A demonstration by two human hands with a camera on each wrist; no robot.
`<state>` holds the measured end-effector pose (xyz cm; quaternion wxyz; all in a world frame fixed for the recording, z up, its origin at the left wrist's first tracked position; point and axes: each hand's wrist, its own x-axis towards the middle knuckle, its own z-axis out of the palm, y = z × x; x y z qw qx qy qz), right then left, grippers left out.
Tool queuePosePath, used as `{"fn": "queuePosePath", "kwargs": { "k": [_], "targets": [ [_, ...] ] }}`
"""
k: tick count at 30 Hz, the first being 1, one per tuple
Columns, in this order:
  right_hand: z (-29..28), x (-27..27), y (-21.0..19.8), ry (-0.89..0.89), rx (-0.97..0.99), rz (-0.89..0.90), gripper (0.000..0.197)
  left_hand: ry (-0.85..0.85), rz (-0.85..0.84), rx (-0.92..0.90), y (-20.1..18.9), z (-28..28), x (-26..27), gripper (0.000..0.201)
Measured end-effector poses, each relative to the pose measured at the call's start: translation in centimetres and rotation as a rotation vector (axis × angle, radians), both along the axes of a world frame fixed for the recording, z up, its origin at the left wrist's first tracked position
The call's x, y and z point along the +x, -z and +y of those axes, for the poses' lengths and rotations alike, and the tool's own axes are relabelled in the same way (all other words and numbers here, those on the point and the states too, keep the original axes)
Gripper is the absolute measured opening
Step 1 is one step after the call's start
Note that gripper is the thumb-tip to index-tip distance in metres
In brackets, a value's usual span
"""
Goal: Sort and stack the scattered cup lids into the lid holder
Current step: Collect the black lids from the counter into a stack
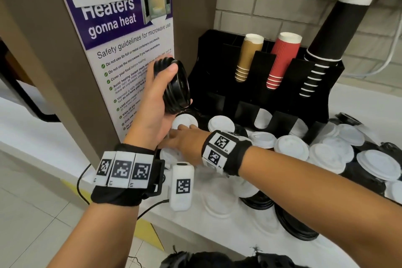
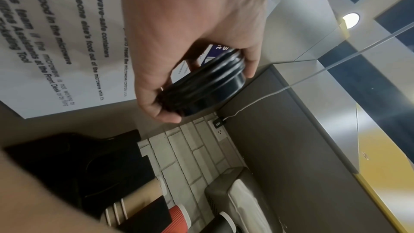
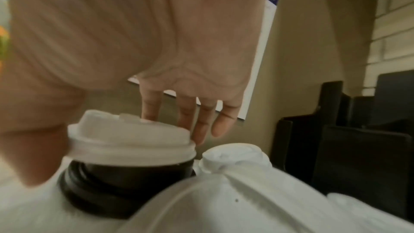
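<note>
we are mid-gathering: our left hand (image 1: 158,102) grips a stack of black lids (image 1: 177,87) above the lid holder (image 1: 250,104), while our right hand (image 1: 185,140) reaches straight-fingered onto a white lid (image 3: 130,139) atop black ones. next, probably lift it clear.

Stack of black lids (image 1: 174,86), nested and tipped on edge, raised left of the black lid holder (image 1: 282,102). White lids (image 1: 291,147) and black lids (image 1: 298,227) scattered flat and overlapping along the holder's front slots. One white lid (image 3: 130,141) sitting atop a black one.
</note>
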<state>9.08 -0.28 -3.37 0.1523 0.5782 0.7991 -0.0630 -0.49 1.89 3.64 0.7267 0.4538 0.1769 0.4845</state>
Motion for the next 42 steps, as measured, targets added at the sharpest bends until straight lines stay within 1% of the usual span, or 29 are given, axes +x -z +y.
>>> {"fn": "queuePosePath", "kwargs": {
  "k": [3,4,5,7,10,11,13,15,17,19,21,24,27,29,31,32,33,35,36,37,39,40,41,42],
  "targets": [
    [-0.5,1.5,-1.2,0.132,0.036,0.234,0.086,0.005,-0.019,-0.013,0.1,-0.3,-0.2,0.028],
    [-0.5,2.6,-1.8,0.181,0.038,0.275,0.088,0.004,-0.024,-0.017,0.0,-0.3,-0.3,0.029],
    [-0.6,3.8,-2.5,0.22,0.036,0.276,0.088,0.001,-0.028,-0.016,0.0,-0.4,-0.3,0.028],
    [-1.0,6.6,-3.9,0.305,0.008,0.191,0.089,0.003,-0.031,-0.007,0.0,-0.5,-0.4,0.026],
    [-1.8,9.0,-4.6,0.404,-0.017,-0.051,0.106,0.007,-0.032,-0.017,0.0,-0.7,-0.2,0.033],
    [-1.9,8.8,-4.6,0.388,0.005,-0.062,0.107,0.009,-0.033,-0.026,0.0,-0.8,-0.1,0.04],
    [-1.7,7.6,-4.1,0.292,0.036,0.054,0.098,0.014,-0.036,-0.046,0.1,-1.0,0.1,0.056],
    [-1.1,5.5,-3.0,0.193,0.021,0.149,0.09,0.015,-0.029,-0.049,0.0,-1.1,0.3,0.063],
    [-0.1,3.2,-1.4,0.124,-0.009,0.149,0.084,0.013,-0.012,-0.035,0.0,-1.1,0.3,0.061],
    [0.7,1.3,0.1,0.063,-0.008,0.085,0.071,0.012,0.017,-0.028,-0.1,-1.1,0.3,0.062],
    [1.5,0.5,1.1,0.033,-0.006,0.015,0.062,0.011,0.037,-0.022,-0.2,-1.0,0.2,0.059],
    [2.0,0.3,1.5,0.022,-0.028,-0.002,0.06,0.004,0.013,-0.019,-0.2,-1.0,0.1,0.053],
    [1.9,0.5,1.1,0.023,-0.039,0.033,0.067,-0.008,-0.006,-0.017,-0.3,-1.1,0.1,0.043],
    [1.3,0.9,-0.4,0.049,-0.042,0.131,0.075,-0.009,-0.019,-0.006,-0.3,-1.1,0.2,0.04],
    [0.8,1.8,-2.7,0.07,-0.021,0.325,0.076,-0.016,-0.025,0.009,-0.3,-1.1,0.2,0.042],
    [0.6,2.5,-3.9,0.078,0.006,0.423,0.074,-0.02,-0.022,0.017,-0.4,-1.1,0.2,0.045],
    [0.4,3.4,-4.9,0.107,0.039,0.483,0.07,-0.023,-0.022,0.024,-0.5,-1.2,0.3,0.048],
    [-0.2,5.7,-6.6,0.226,0.089,0.534,0.063,-0.025,-0.036,0.032,-0.5,-1.3,0.6,0.057],
    [-0.6,6.9,-7.1,0.299,0.104,0.588,0.057,-0.025,-0.041,0.03,-0.5,-1.4,0.8,0.06],
    [-1.0,8.1,-7.5,0.373,0.112,0.692,0.049,-0.025,-0.039,0.028,-0.4,-1.5,1.0,0.063],
    [-2.2,9.5,-8.0,0.493,0.094,1.029,0.032,-0.019,-0.024,0.029,0.0,-1.7,1.6,0.069],
    [-2.8,9.8,-8.1,0.519,0.081,1.201,0.028,-0.019,-0.02,0.031,0.3,-1.8,1.9,0.068],
    [-3.3,10.0,-8.1,0.515,0.063,1.342,0.027,-0.027,-0.02,0.037,0.6,-1.8,2.3,0.062],
    [-3.8,9.9,-8.1,0.494,0.041,1.439,0.029,-0.042,-0.014,0.044,0.9,-1.8,2.8,0.055]
  ]
}}
